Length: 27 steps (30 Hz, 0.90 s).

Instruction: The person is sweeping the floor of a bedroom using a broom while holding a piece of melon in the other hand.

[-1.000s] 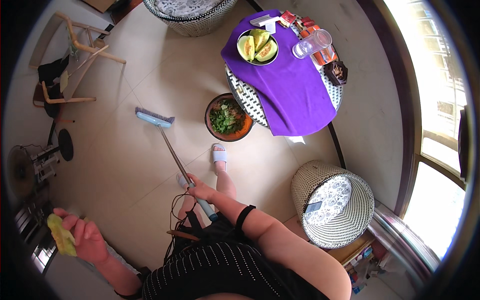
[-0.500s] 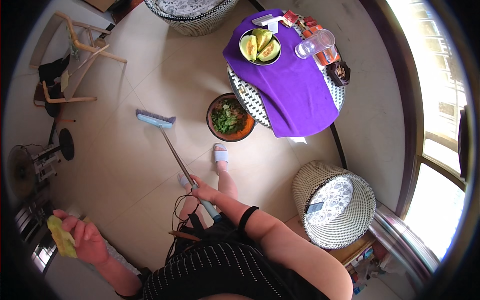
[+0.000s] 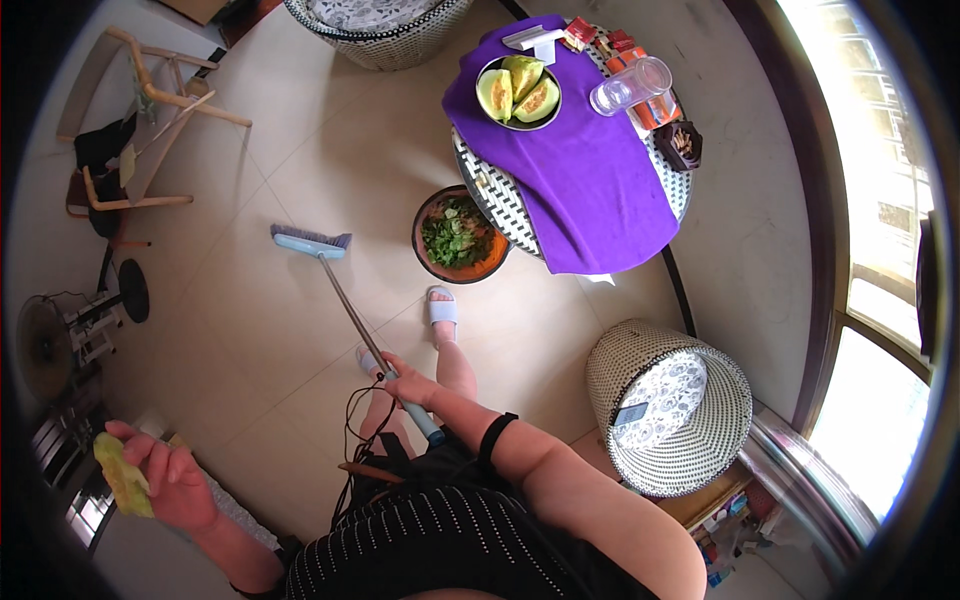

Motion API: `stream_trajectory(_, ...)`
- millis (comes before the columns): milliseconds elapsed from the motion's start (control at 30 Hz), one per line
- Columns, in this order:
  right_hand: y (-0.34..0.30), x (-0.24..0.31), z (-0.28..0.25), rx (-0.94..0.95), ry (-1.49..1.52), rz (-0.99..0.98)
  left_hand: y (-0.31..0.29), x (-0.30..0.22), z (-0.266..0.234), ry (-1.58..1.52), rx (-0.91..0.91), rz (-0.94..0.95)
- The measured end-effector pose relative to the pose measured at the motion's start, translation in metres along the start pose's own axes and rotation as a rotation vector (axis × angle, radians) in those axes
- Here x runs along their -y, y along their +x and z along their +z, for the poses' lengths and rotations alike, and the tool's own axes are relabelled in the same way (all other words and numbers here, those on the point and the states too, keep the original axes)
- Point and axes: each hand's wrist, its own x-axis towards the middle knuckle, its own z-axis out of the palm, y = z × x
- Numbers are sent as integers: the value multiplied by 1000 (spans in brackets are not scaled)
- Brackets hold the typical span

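Note:
A piece of melon (image 3: 122, 478), pale green and yellowish, is held by the fingers of my left hand (image 3: 178, 480), out at the lower left. My right hand (image 3: 408, 383) wraps round the grip of a broom (image 3: 349, 309) in front of my body. From there its thin metal handle slants away to the far left. The blue head with grey bristles lies on the tiled floor. Beyond my slippered feet stands a brown bowl (image 3: 424, 262) with leafy greens (image 3: 458, 238) inside. Its right edge is close to the round table's side.
A purple cloth (image 3: 600, 190) covers much of the round woven table, which bears a bowl of melon pieces (image 3: 520, 92) and a clear jar (image 3: 630, 88). One woven chair (image 3: 620, 400) stands at right, another (image 3: 395, 48) at the far side. A wooden chair (image 3: 160, 95) and a fan (image 3: 48, 335) are at left.
Almost nothing differs. Both hands keep their holds, and the broom head stays at nearly the same spot on the floor.

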Motion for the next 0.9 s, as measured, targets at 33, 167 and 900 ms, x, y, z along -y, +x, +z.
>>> stream_trajectory(33, 0, -1, -1, -18, 6, 35, 1, 0, 0, 0, -1, -1)
stream_trajectory(167, 2, -3, -2, 10, 22, 9, 2, 1, -1, -10, -8, -19)
stream_trajectory(900, -61, 72, -11, -138, -252, -117, -38, -69, -18, -105, 111, 133)
